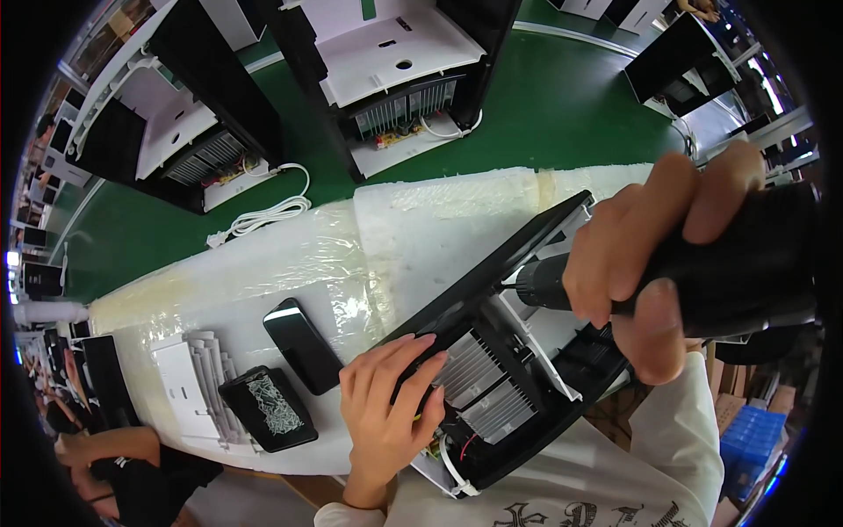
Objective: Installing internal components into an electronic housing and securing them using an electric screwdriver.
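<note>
In the head view, my right hand (645, 237) is wrapped round a black power screwdriver (746, 272). Its tip points left into the inner side of a black appliance housing (527, 457), near a white inner panel (537, 347). The housing lies tilted across the padded bench in front of me. Silver heat sink fins (487, 386) and some thin wires show inside it. My left hand (382, 408) lies over the housing's left part, fingers stretched out and apart, touching its black edge. Whether a screw sits at the tip is too small to tell.
Left of my left hand are a black tray of screws (277, 408), a black phone (303, 342) and stacked white plates (189, 386). Beyond the padded bench (439, 228), a green belt (527, 114) carries several upright appliance housings (404, 61). Another person's arm (123, 446) shows at lower left.
</note>
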The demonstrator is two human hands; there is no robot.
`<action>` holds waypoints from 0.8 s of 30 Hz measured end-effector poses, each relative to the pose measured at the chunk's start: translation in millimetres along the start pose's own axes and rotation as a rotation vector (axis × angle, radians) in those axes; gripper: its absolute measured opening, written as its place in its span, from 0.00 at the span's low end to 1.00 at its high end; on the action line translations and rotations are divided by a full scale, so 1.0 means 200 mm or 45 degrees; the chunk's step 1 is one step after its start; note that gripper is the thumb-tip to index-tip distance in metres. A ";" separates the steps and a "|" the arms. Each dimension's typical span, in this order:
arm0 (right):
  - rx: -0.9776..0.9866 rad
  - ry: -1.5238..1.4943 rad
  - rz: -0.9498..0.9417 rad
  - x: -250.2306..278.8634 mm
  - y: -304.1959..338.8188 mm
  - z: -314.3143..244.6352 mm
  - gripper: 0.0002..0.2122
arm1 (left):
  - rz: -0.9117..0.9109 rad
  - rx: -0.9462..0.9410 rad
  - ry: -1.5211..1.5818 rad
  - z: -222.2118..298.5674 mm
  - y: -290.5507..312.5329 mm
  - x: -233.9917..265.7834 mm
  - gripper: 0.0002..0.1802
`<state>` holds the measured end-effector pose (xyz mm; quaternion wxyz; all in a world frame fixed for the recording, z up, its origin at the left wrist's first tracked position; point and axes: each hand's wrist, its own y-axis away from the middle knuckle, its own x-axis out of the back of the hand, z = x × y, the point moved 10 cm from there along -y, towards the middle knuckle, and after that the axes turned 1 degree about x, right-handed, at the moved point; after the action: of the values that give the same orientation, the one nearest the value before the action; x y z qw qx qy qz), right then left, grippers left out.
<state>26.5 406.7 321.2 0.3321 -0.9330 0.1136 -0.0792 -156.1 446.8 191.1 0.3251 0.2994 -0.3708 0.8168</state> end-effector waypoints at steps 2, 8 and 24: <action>-0.082 0.157 -0.023 -0.02 0.04 0.02 0.23 | 0.006 0.006 -0.005 -0.01 0.01 0.01 0.16; -0.064 0.006 -0.016 -0.06 0.07 0.10 0.22 | 0.094 0.021 0.082 -0.04 0.07 0.05 0.13; 0.282 0.142 0.317 -0.04 -0.13 -0.15 0.15 | -0.046 0.667 1.154 -0.32 0.53 0.02 0.47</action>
<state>16.6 410.7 360.6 0.4331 -0.8636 0.2373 -0.1013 -254.1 444.2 115.0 0.3811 -0.0065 0.0291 0.9241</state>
